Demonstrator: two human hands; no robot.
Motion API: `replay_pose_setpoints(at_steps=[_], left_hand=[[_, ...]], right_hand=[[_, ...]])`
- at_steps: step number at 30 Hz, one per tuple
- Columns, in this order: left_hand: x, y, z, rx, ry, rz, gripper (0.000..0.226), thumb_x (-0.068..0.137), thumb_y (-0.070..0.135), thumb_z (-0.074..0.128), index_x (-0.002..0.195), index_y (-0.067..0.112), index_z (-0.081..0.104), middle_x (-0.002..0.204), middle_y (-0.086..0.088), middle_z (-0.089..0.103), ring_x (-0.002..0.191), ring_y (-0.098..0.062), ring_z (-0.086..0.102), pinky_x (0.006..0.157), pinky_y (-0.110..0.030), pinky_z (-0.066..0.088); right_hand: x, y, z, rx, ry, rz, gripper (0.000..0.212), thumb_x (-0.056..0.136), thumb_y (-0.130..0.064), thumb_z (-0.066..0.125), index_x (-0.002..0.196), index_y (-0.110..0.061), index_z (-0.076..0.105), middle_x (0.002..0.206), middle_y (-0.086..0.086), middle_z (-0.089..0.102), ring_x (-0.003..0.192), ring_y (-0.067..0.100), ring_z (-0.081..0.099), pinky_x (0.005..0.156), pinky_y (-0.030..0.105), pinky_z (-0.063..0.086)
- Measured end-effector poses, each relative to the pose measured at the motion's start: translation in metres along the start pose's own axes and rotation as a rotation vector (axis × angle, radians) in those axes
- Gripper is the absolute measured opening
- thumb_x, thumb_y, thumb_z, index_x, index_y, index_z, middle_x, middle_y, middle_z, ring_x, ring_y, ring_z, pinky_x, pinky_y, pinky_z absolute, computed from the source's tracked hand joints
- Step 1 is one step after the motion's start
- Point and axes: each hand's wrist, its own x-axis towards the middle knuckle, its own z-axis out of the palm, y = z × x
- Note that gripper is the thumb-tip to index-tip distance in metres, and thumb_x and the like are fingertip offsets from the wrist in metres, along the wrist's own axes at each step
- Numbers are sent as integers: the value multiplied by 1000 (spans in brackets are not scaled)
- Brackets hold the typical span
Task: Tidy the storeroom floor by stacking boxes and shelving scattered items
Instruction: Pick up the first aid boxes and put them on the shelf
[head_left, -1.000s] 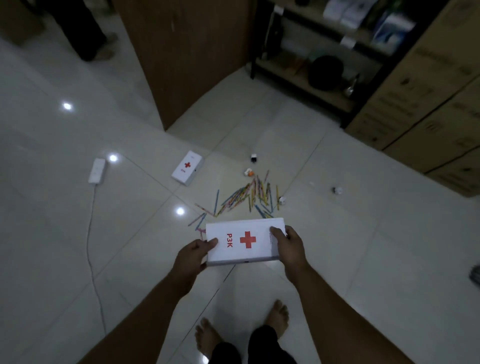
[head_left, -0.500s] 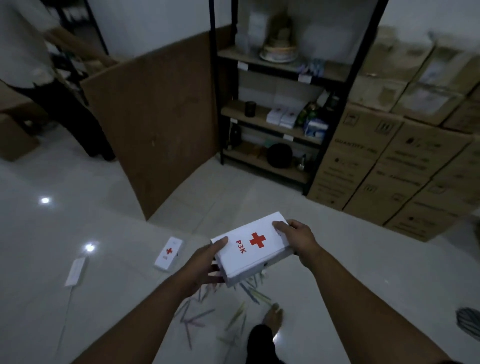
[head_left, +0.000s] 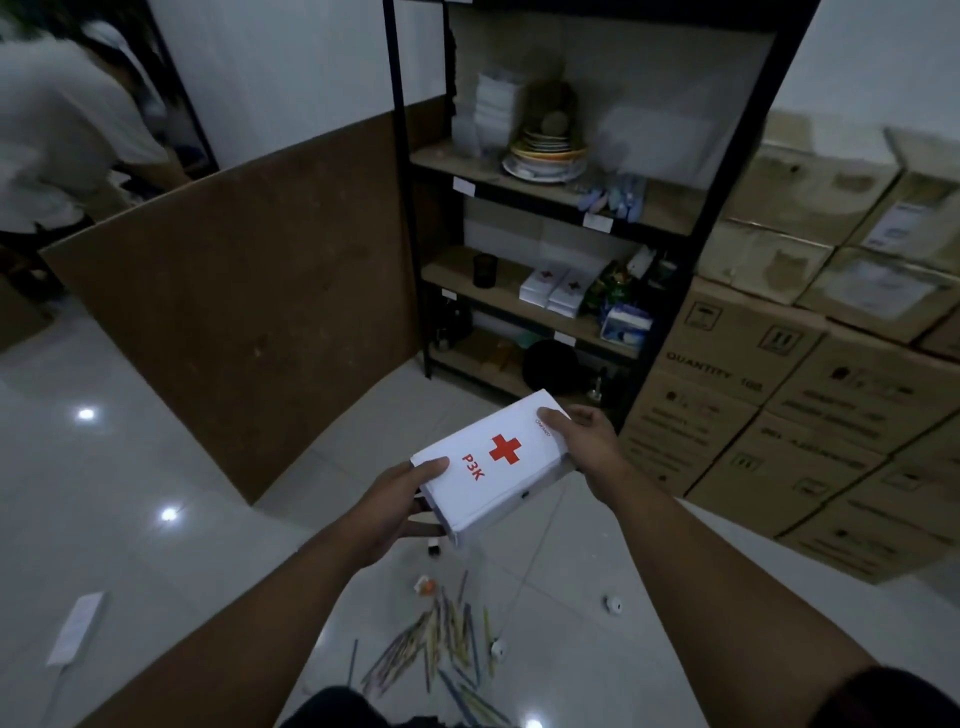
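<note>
dim storeroom, white tiled floor (head_left: 130, 519), black shelf unit (head_left: 550, 291) ahead.
both my hands clamp a white first-aid box (head_left: 493, 462) in the air: left hand (head_left: 395, 499) at its near end, right hand (head_left: 592, 441) at its far end; coloured sticks (head_left: 447, 644) lie scattered below.

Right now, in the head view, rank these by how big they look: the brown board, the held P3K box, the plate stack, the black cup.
1. brown board
2. P3K box, though its nearness to the camera inflates it
3. plate stack
4. black cup
</note>
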Motion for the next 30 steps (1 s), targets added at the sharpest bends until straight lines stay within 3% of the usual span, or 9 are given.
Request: replay_pose_setpoints(at_steps=[3, 6, 12, 15, 20, 24, 30], left_hand=[[37, 29, -4, -13, -2, 11, 45, 92, 42, 69, 131, 22, 60, 116, -4, 75, 108, -30, 71, 89, -57, 59], [78, 56, -10, -49, -7, -9, 45, 93, 41, 69, 132, 23, 57, 119, -5, 74, 111, -32, 69, 90, -58, 58], [178, 102, -22, -122, -104, -106, 49, 90, 33, 74, 132, 18, 55, 121, -9, 73, 113, -35, 67, 90, -59, 58], [233, 132, -47, -54, -231, -193, 59, 86, 34, 78, 137, 16, 55, 123, -11, 72, 118, -36, 65, 95, -59, 55], [298, 198, -90, 175, -454, -222, 51, 91, 51, 70, 132, 23, 61, 124, -5, 72, 118, -33, 66, 91, -49, 59], [351, 235, -109, 171, -448, -177, 56, 86, 46, 77, 134, 23, 59, 122, -4, 73, 115, -31, 68, 93, -50, 59], [413, 246, -95, 43, -347, -209, 56, 86, 45, 78, 134, 24, 58, 124, -5, 71, 112, -33, 68, 89, -53, 60]], right_hand=[[32, -18, 9, 164, -20, 75, 82, 68, -50, 90, 135, -31, 46, 128, 1, 59, 109, 28, 63, 96, 51, 56], [68, -29, 21, 362, -44, 149, 107, 50, -50, 99, 140, -25, 48, 125, 5, 68, 107, 30, 70, 90, 54, 60], [121, -69, 60, 367, -14, 156, 54, 83, -26, 84, 129, -22, 55, 110, 7, 76, 103, 28, 72, 95, 54, 55], [162, -93, 81, 353, 58, 159, 56, 79, -25, 86, 128, -19, 59, 103, 6, 79, 99, 29, 74, 80, 45, 58], [214, -138, 130, 378, 98, 169, 46, 82, -24, 84, 123, -14, 66, 102, 7, 79, 96, 30, 76, 91, 50, 58], [249, -158, 168, 511, 93, 154, 44, 86, -24, 82, 125, -14, 63, 109, 8, 78, 98, 30, 76, 91, 52, 58], [285, -160, 208, 353, 190, 210, 59, 79, -34, 85, 130, -28, 56, 121, 2, 69, 106, 27, 67, 82, 45, 62]])
